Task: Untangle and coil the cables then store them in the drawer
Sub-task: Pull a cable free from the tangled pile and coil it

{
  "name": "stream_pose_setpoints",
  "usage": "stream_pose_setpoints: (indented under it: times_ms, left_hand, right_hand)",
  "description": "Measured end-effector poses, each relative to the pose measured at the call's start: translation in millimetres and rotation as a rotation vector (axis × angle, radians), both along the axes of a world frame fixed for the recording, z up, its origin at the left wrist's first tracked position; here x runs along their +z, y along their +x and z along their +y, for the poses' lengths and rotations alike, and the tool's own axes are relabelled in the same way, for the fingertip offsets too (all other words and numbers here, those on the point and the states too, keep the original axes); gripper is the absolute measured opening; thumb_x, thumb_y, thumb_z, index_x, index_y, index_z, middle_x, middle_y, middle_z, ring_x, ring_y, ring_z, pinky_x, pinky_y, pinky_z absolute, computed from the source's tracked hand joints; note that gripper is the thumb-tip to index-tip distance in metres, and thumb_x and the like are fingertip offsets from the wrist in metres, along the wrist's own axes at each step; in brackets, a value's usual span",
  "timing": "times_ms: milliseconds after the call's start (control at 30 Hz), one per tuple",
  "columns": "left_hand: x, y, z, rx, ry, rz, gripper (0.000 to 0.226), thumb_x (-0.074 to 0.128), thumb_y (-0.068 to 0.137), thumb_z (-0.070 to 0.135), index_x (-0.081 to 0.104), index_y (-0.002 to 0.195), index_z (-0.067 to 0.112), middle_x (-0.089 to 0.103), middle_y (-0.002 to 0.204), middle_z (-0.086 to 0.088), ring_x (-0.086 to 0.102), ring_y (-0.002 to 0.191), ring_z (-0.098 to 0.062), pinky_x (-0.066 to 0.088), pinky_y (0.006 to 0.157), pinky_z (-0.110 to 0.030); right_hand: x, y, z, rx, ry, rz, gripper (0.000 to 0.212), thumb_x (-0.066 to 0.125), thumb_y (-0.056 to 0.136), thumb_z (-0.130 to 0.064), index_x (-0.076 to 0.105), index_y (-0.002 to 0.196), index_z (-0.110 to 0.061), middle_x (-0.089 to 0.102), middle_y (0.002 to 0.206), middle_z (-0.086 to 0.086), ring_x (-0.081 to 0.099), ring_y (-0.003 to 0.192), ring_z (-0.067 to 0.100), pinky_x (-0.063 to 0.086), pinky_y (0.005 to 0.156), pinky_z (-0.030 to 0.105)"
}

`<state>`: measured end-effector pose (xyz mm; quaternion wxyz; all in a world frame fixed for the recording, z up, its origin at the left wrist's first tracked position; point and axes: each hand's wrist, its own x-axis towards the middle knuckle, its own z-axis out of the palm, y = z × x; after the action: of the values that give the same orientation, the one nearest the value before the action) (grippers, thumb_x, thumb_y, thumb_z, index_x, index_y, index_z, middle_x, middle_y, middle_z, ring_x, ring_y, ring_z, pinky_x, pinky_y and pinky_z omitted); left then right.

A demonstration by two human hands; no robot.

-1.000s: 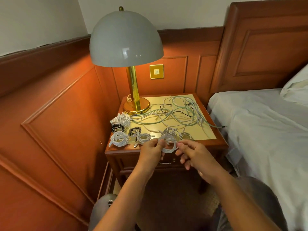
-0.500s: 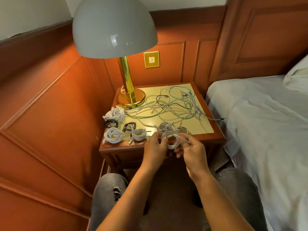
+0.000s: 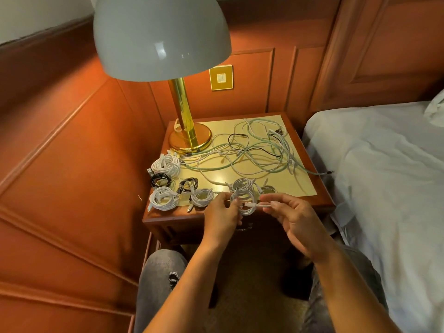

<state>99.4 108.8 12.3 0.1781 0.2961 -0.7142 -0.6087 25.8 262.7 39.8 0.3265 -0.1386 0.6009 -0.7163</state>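
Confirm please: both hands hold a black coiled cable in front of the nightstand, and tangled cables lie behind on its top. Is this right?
Not quite. In the head view the coiled cable is white, not black. The rest holds: the left hand and right hand both hold it in front of the nightstand, and the tangled cables lie behind on its top.

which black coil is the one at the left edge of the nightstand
Start at the gold lamp base on the wooden nightstand. Down its left edge lie three coils; the small black cable coil sits between two bigger white ones, left of the other black coil.
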Motion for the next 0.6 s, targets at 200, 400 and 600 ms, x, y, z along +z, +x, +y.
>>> stream_pose_setpoints:
  times_ms: [200, 400, 600]
  left_hand:
    - [7.6, -5.1, 4.8, 0.009, 0.020, 0.021, 0.010, 0.054, 0.098, 0.015, 0.061, 0.096, 0.008, 0.065, 0.071, -0.010, 0.062, 0.059, -0.017, 0.056, 0.066, -0.044]
    - [12.8, -5.8, 4.7, -0.014, -0.171, 0.069, 0.005, 0.056, 0.097, 0.017, 0.059, 0.095, 0.013, 0.065, 0.065, -0.004, 0.064, 0.056, -0.017, 0.057, 0.062, -0.043]
    - [15.3, -6.4, -3.5, 0.007, 0.082, 0.061, 0.006, 0.054, 0.098, 0.015, 0.058, 0.098, 0.011, 0.067, 0.082, -0.013, 0.065, 0.062, -0.017, 0.057, 0.059, -0.031]
  right_hand:
    - [6.7, -2.2, -10.1, -0.054, 0.499, 0.804, 0.012, 0.064, 0.092, -0.014, 0.073, 0.099, -0.016, 0.066, 0.077, -0.012, 0.060, 0.069, -0.006, 0.047, 0.064, 0.008]
    - [-4.0, 2.8, -24.4, -0.129, 0.636, 0.961, 0.004, 0.064, 0.092, -0.016, 0.068, 0.092, -0.015, 0.065, 0.086, -0.003, 0.058, 0.075, 0.008, 0.049, 0.065, 0.021]
    - [-2.2, 1.5, -26.0, -0.191, 0.441, 0.785, 0.008, 0.055, 0.097, -0.016, 0.061, 0.092, -0.017, 0.062, 0.083, -0.005, 0.058, 0.075, 0.005, 0.048, 0.063, 0.015]
